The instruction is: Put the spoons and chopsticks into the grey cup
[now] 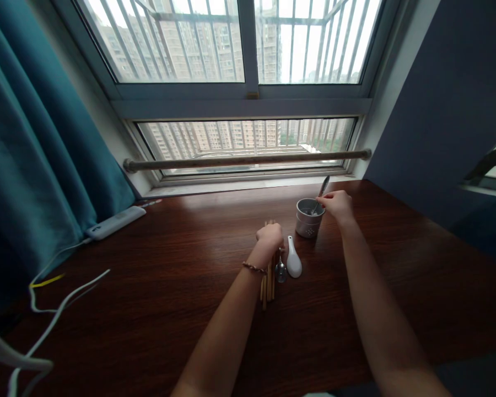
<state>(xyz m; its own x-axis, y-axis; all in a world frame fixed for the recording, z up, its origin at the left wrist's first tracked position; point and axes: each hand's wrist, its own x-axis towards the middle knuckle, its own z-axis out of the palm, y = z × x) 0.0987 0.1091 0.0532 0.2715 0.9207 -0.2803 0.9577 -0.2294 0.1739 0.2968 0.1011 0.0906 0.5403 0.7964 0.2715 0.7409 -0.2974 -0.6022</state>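
Note:
My right hand [338, 205] pinches the handle of a metal spoon [321, 192] whose bowl sits inside a small silver utensil cup [308, 219]. My left hand [269, 238] rests closed over a bundle of wooden chopsticks [267, 289] lying on the dark wooden table [169, 286]. A white ceramic spoon [293, 260] lies just right of the left hand, in front of the cup. Between them lies a second metal spoon [280, 270], partly hidden by my wrist.
A white power strip [116, 222] lies at the table's back left, with white and yellow cables [53, 314] trailing off the left edge. A teal curtain [33, 165] hangs at the left. The window and a horizontal rail [248, 160] run behind the table. A dark wall stands to the right.

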